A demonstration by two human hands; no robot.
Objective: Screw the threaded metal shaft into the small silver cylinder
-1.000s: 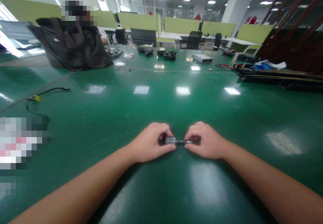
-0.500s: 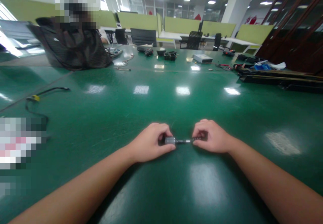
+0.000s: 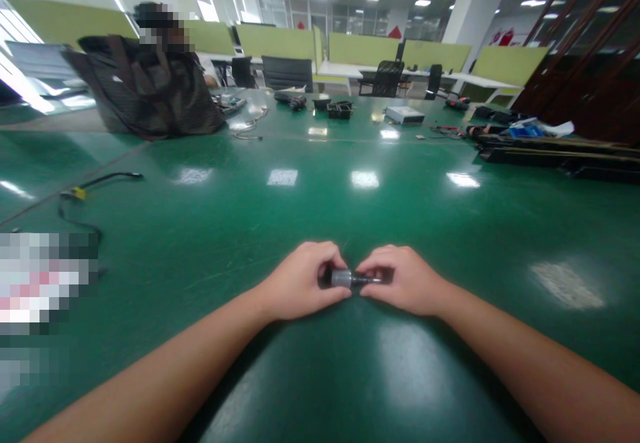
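Note:
Low over the green tabletop (image 3: 310,216), near its middle, lies a small grey metal cylinder (image 3: 341,278) with a thin rod coming out of its right end. My left hand (image 3: 300,283) pinches the cylinder between thumb and fingers. Close beside it, my right hand (image 3: 407,280) is closed round the slim metal shaft (image 3: 374,281), thumb and fingertips on a darker piece next to the cylinder. Fingers partly hide this darker piece, and I cannot make out its kind. Both forearms rest near the table.
A dark woven bag (image 3: 160,96) stands at the far left. Nearer lies a black cable (image 3: 113,176). Along the back are a silver box (image 3: 404,115), black parts (image 3: 340,109) and, at right, a stack of dark flat pieces (image 3: 550,153). A blurred-out patch covers the left edge.
My right hand has moved left along the shaft, from its far end to near the cylinder. My left hand keeps its pinch on the cylinder, almost unmoved.

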